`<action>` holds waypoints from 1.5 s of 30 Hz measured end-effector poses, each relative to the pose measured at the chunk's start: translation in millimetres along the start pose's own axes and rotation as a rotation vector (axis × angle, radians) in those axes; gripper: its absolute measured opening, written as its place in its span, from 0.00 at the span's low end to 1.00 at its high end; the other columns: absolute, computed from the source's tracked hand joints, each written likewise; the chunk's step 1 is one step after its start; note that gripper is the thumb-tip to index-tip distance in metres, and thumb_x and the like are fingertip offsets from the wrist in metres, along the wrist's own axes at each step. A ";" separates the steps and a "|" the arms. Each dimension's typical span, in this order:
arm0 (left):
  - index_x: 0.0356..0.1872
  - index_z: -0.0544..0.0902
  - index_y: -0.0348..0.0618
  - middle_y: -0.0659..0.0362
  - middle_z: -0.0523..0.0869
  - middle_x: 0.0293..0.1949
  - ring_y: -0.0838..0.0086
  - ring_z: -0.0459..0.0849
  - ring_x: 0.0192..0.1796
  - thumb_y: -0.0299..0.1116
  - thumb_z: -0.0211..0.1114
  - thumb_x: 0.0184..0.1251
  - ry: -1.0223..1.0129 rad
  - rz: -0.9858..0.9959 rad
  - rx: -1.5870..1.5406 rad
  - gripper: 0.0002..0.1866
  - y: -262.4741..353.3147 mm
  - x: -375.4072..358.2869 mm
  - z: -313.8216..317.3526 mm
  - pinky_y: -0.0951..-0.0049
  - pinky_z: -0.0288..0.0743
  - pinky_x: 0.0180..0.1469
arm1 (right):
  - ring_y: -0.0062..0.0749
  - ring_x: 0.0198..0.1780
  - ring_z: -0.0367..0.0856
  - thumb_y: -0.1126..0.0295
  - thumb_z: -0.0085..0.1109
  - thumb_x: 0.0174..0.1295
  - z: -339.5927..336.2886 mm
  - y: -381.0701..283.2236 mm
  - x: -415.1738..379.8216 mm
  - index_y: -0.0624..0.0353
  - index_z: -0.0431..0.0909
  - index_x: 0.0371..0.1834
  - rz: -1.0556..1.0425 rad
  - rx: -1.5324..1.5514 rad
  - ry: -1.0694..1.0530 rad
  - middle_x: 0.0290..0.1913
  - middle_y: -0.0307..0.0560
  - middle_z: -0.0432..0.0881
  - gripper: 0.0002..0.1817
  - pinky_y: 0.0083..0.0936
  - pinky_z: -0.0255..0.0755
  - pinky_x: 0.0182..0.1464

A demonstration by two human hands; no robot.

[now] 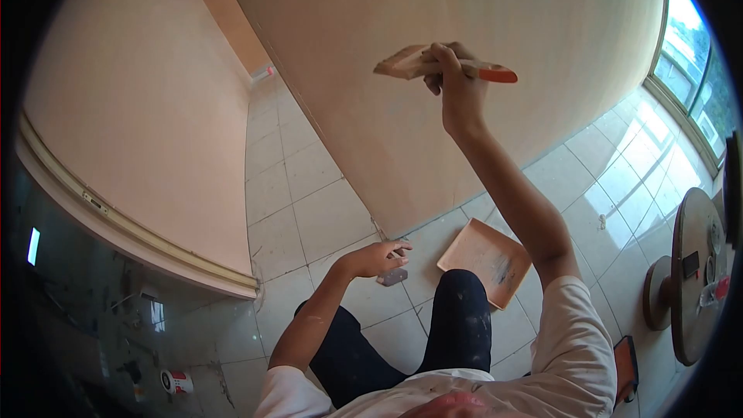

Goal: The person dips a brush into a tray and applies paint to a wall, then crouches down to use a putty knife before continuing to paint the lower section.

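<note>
My right hand (458, 70) is raised in front of the peach-coloured wall, fingers closed around a wide paintbrush (402, 63). Its bristles point left, and the orange end of the handle sticks out to the right of the hand. Lower down, my left hand (377, 258) hovers above my knee with its fingers curled. Just under those fingers shows a small flat grey-brown piece (392, 277); I cannot tell what it is. An orange paint tray (489, 259) with dark smears inside lies on the floor beside my right knee.
The wall's vertical corner (371, 220) meets the tiled floor (290, 186) ahead. A round wooden spool table (689, 279) holding a phone stands at right, near a window (689, 46). A white-and-red tub (176, 382) sits at lower left. Another pinkish wall (155, 124) rises on the left.
</note>
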State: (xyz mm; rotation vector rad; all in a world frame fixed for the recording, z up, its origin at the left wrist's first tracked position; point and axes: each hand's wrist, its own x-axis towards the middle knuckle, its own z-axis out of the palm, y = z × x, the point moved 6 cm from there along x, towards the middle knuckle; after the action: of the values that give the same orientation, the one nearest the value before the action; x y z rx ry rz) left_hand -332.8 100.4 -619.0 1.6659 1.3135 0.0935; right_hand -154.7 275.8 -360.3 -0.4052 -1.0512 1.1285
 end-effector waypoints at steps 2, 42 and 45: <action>0.71 0.71 0.42 0.48 0.81 0.62 0.60 0.81 0.62 0.45 0.58 0.79 0.074 0.081 -0.015 0.27 35.6 -2.4 -8.3 0.63 0.71 0.67 | 0.18 0.26 0.74 0.68 0.58 0.72 22.6 -27.2 17.6 0.63 0.81 0.34 -0.239 0.022 0.012 0.33 0.42 0.81 0.10 0.17 0.63 0.24; 0.70 0.72 0.45 0.48 0.79 0.65 0.53 0.77 0.68 0.47 0.59 0.74 0.265 0.041 0.474 0.28 -7.1 46.1 6.2 0.55 0.69 0.71 | 0.20 0.21 0.76 0.66 0.60 0.68 -11.6 56.6 29.3 0.62 0.79 0.29 -0.151 -0.134 0.034 0.24 0.44 0.81 0.12 0.19 0.67 0.20; 0.70 0.72 0.46 0.48 0.78 0.67 0.54 0.76 0.69 0.48 0.59 0.75 0.259 0.024 0.450 0.28 0.9 41.4 3.1 0.56 0.68 0.71 | 0.23 0.23 0.79 0.66 0.63 0.66 34.4 -3.8 96.5 0.63 0.82 0.32 -0.120 -0.181 -0.061 0.26 0.44 0.83 0.10 0.21 0.73 0.23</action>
State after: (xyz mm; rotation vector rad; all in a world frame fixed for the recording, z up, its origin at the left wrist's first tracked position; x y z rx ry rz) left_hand -313.3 130.6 -639.6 2.1023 1.5933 0.0281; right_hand -177.6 351.3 -294.9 -0.4470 -1.2201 0.9478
